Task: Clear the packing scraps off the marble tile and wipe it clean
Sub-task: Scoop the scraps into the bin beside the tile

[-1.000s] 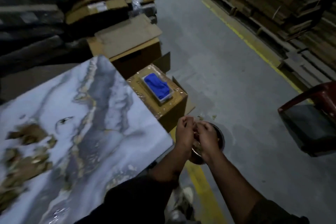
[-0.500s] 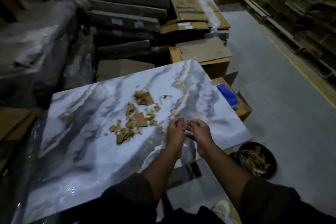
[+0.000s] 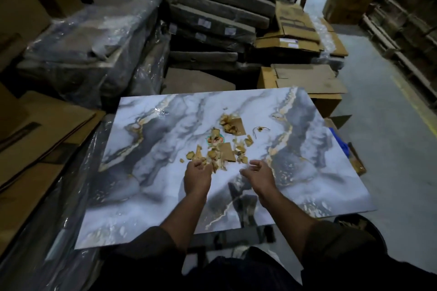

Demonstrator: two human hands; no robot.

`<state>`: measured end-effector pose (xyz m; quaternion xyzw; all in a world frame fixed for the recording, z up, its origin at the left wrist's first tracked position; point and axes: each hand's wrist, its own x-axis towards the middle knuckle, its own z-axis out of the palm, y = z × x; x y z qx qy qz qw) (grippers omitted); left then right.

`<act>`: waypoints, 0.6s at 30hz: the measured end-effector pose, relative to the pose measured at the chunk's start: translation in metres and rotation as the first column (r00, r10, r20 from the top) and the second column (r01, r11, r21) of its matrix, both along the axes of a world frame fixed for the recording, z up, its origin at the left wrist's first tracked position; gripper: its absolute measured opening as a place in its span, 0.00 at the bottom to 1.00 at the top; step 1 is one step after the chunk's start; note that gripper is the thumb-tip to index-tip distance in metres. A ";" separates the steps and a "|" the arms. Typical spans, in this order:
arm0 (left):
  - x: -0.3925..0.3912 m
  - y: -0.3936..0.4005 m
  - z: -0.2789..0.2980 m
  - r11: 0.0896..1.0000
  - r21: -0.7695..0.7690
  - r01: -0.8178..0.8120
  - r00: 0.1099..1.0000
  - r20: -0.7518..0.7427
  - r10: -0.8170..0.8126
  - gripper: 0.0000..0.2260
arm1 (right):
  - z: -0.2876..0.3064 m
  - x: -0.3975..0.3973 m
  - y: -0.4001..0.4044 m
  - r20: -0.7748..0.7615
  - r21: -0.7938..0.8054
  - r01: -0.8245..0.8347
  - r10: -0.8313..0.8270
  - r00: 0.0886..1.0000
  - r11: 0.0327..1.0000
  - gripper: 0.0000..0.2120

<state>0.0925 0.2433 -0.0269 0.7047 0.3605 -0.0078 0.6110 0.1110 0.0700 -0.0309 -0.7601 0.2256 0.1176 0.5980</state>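
Observation:
The grey-white marble tile (image 3: 165,191) with gold veins lies flat in front of me. A heap of brown cardboard and paper scraps (image 3: 224,146) sits near its middle, with a small string loop (image 3: 260,129) to the right. My left hand (image 3: 197,175) reaches the near edge of the heap, its fingers curled down among the closest scraps. My right hand (image 3: 257,172) hovers just right of it, palm turned inward, fingers loosely bent and holding nothing.
A dark round pan (image 3: 361,222) holding scraps sits on the floor at the tile's near right corner. A blue cloth (image 3: 343,146) lies in an open carton past the right edge. Wrapped slabs and flattened cartons crowd the left and back.
Both hands left the pan on the floor, came up over the tile and parted. They now sit at the near edge of the scrap heap. My view swung left.

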 end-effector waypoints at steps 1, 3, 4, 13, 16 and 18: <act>0.000 0.007 -0.006 0.997 0.074 -0.014 0.999 -0.043 0.018 0.18 | -0.006 0.000 -0.004 0.005 -0.064 -0.022 0.023 1.000 0.998 0.23; 0.003 0.015 -0.017 0.982 0.191 0.005 0.995 -0.098 0.014 0.21 | -0.017 0.002 -0.014 0.002 -0.253 -0.075 0.078 0.997 0.965 0.27; 0.006 0.017 -0.021 0.972 0.233 0.031 0.993 -0.121 -0.003 0.23 | -0.022 0.003 -0.019 -0.023 -0.370 -0.111 0.110 0.994 0.923 0.29; 0.039 0.024 -0.055 0.888 0.392 0.242 0.962 -0.219 -0.165 0.38 | -0.043 0.034 -0.005 -0.110 -0.500 -0.256 0.233 0.966 0.827 0.29; 0.059 0.018 -0.055 0.855 0.395 0.335 0.942 -0.166 -0.293 0.35 | -0.041 0.055 0.011 -0.040 -0.459 -0.299 0.317 0.948 0.836 0.24; 0.071 0.017 -0.054 0.832 0.383 0.400 0.916 -0.136 -0.378 0.31 | -0.039 0.069 0.021 0.004 -0.447 -0.344 0.387 0.922 0.826 0.20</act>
